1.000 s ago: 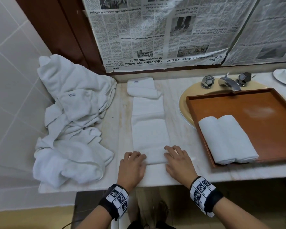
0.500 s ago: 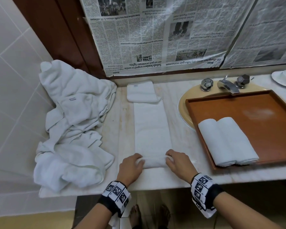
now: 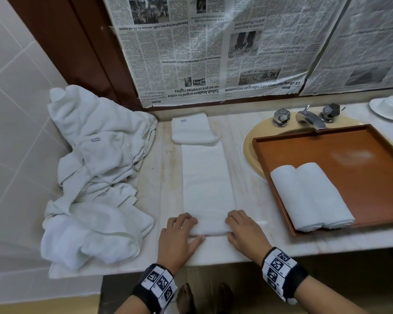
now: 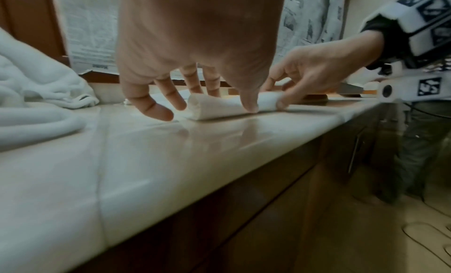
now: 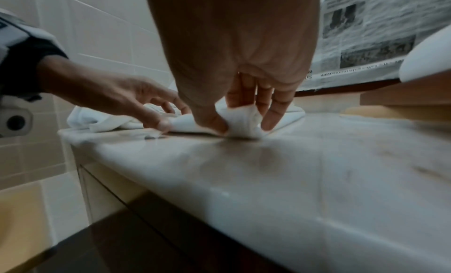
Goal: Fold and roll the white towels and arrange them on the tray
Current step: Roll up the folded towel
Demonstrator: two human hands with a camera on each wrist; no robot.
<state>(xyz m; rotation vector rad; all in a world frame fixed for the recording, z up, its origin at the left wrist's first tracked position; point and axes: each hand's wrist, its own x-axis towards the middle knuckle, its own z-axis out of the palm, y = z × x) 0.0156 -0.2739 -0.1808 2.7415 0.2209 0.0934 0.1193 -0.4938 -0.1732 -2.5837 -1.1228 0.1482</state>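
a long folded white towel [image 3: 208,184] lies flat on the marble counter [image 3: 254,196], running from the near edge toward the wall, with its near end turned into a short roll [image 3: 210,227]. the left hand [image 3: 179,236] sits at the roll's left end, fingers curled over the top and thumb against its near side; the right hand [image 3: 244,232] does the same at the right end, and the right wrist view shows the thumb and fingers [image 5: 270,111] pinching that end of the cloth. at the towel's far end a smaller folded towel [image 3: 193,131] lies against the wall. to the right, a brown tray [image 3: 327,155] rests over the yellow basin [image 3: 250,143], holding two rolled towels [image 3: 311,196] side by side, touching, in its near left corner. to the left, a heap of loose white towels [image 3: 93,173] is piled against the tiled wall. taps and a spout [image 3: 309,116] stand behind the tray, newspaper [image 3: 213,48] covers the wall above, and a white dish [image 3: 390,107] sits at the far right.
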